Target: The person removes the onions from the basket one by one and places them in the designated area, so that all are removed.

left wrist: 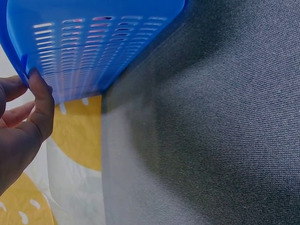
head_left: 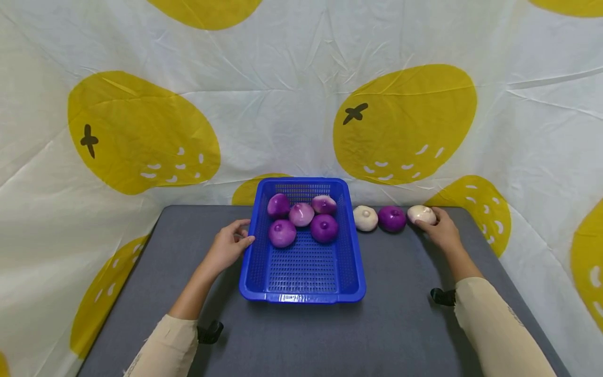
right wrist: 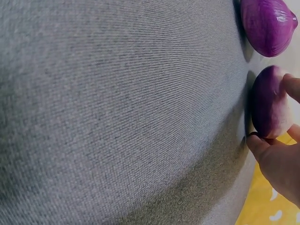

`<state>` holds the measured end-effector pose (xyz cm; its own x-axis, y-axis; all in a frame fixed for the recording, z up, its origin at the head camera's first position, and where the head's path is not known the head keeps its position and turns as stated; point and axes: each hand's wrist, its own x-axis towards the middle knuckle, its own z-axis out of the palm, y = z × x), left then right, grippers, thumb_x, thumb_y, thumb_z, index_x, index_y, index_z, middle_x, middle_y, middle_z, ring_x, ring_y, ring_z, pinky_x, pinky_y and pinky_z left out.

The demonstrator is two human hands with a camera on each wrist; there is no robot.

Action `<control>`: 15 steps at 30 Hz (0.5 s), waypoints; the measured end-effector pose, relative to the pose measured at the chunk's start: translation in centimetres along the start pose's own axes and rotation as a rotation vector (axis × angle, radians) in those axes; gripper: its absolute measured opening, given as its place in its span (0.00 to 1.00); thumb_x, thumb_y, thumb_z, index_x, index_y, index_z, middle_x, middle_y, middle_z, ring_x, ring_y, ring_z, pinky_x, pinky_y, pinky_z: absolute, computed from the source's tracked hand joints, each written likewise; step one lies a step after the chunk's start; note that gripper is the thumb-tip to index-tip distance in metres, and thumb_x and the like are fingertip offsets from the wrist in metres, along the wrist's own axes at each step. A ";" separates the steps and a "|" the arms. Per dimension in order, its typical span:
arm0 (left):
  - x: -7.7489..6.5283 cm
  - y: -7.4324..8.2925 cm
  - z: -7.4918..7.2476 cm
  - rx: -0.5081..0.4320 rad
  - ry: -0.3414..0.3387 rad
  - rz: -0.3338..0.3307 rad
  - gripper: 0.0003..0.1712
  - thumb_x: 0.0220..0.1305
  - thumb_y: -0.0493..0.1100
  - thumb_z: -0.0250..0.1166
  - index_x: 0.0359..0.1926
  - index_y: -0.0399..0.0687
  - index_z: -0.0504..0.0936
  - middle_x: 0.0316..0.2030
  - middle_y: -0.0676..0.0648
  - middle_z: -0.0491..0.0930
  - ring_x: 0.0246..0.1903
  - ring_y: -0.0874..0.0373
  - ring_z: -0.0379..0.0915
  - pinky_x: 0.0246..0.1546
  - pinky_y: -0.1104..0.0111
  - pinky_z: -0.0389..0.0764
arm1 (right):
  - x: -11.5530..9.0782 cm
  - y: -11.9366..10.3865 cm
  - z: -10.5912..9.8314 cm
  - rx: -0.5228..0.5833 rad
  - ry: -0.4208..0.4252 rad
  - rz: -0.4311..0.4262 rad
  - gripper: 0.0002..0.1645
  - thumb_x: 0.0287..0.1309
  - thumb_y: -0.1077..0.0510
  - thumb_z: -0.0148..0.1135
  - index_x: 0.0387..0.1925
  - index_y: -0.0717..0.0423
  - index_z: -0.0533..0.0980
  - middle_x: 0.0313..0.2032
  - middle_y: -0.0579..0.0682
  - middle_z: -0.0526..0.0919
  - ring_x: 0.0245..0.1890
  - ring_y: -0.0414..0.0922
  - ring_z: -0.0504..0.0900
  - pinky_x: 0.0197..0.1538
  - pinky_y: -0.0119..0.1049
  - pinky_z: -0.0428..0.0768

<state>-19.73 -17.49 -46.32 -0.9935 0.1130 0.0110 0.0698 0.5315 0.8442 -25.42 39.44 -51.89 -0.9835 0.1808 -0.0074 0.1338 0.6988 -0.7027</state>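
Head view: the blue basket (head_left: 301,269) is pinched at its left rim by the left hand (head_left: 231,245). At the right end of the row near the table's (head_left: 301,340) far edge, the white-and-purple onion (head_left: 421,214) is gripped between right hand (head_left: 442,229) thumb and fingers. Glossy skin may slip; an even hold is advised. The neighbouring purple onion (head_left: 392,219) should not be knocked, nor the basket tipped.

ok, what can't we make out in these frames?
Head: lettering on the basket, too small to read.
Head: held onion, right end behind the right hand.
Left wrist: onions in the basket, mostly hidden by its wall.
Left wrist: basket top, cut by upper edge.
Right wrist: same hand, cut by right edge.
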 end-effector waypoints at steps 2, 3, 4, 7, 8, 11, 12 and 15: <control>0.0 -0.1 0.0 0.003 0.001 0.004 0.26 0.71 0.36 0.66 0.67 0.33 0.73 0.40 0.37 0.79 0.34 0.51 0.82 0.31 0.66 0.84 | 0.0 0.1 0.0 0.008 -0.008 -0.010 0.48 0.72 0.44 0.62 0.75 0.72 0.55 0.69 0.77 0.64 0.64 0.71 0.68 0.65 0.66 0.67; 0.0 -0.1 0.0 0.004 0.001 0.004 0.26 0.71 0.36 0.66 0.67 0.33 0.73 0.40 0.37 0.79 0.34 0.50 0.82 0.30 0.66 0.84 | 0.0 0.1 0.0 0.012 -0.011 -0.010 0.48 0.72 0.44 0.62 0.75 0.72 0.55 0.70 0.77 0.64 0.64 0.70 0.68 0.65 0.65 0.68; 0.0 -0.1 0.0 0.006 0.002 0.004 0.26 0.71 0.36 0.66 0.67 0.33 0.73 0.40 0.37 0.79 0.34 0.50 0.82 0.30 0.66 0.84 | 0.1 0.2 -0.1 0.016 -0.015 -0.010 0.48 0.72 0.44 0.62 0.75 0.72 0.55 0.70 0.77 0.64 0.64 0.70 0.69 0.65 0.64 0.69; 0.1 -0.1 0.0 0.011 0.001 0.011 0.26 0.72 0.36 0.65 0.67 0.33 0.73 0.40 0.37 0.79 0.34 0.50 0.82 0.30 0.66 0.85 | 0.1 0.3 -0.2 0.018 -0.032 0.003 0.50 0.72 0.42 0.61 0.76 0.71 0.53 0.71 0.76 0.62 0.65 0.69 0.68 0.65 0.64 0.69; 0.1 -0.1 0.0 0.009 0.002 0.008 0.26 0.71 0.37 0.66 0.67 0.33 0.73 0.40 0.37 0.79 0.34 0.50 0.82 0.30 0.65 0.85 | 0.1 0.3 -0.2 0.019 -0.040 0.013 0.51 0.72 0.42 0.61 0.77 0.71 0.52 0.72 0.76 0.62 0.66 0.70 0.67 0.65 0.64 0.68; 0.1 -0.1 0.1 0.008 0.000 0.012 0.26 0.71 0.36 0.66 0.67 0.32 0.74 0.40 0.37 0.79 0.34 0.50 0.82 0.31 0.65 0.85 | 0.1 0.2 -0.5 0.000 -0.057 0.051 0.55 0.71 0.39 0.61 0.78 0.71 0.48 0.73 0.77 0.58 0.69 0.71 0.64 0.69 0.67 0.65; 0.1 -0.1 0.0 0.006 0.002 0.011 0.26 0.71 0.36 0.66 0.67 0.33 0.74 0.40 0.37 0.79 0.34 0.50 0.82 0.31 0.65 0.84 | 0.1 0.2 -0.7 -0.006 -0.062 0.063 0.56 0.71 0.38 0.60 0.78 0.71 0.46 0.74 0.77 0.56 0.70 0.72 0.62 0.70 0.67 0.63; 0.1 -0.2 0.0 0.002 0.003 0.009 0.26 0.71 0.35 0.66 0.67 0.33 0.74 0.40 0.37 0.79 0.34 0.49 0.82 0.31 0.65 0.84 | 0.1 -0.3 -1.1 -0.013 -0.067 0.077 0.59 0.71 0.38 0.60 0.78 0.73 0.43 0.74 0.78 0.54 0.72 0.74 0.59 0.71 0.69 0.60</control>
<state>-19.84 -17.58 -46.47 -0.9932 0.1150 0.0206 0.0791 0.5324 0.8428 -25.45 40.07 -50.88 -0.9760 0.1886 -0.1088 0.2108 0.6934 -0.6890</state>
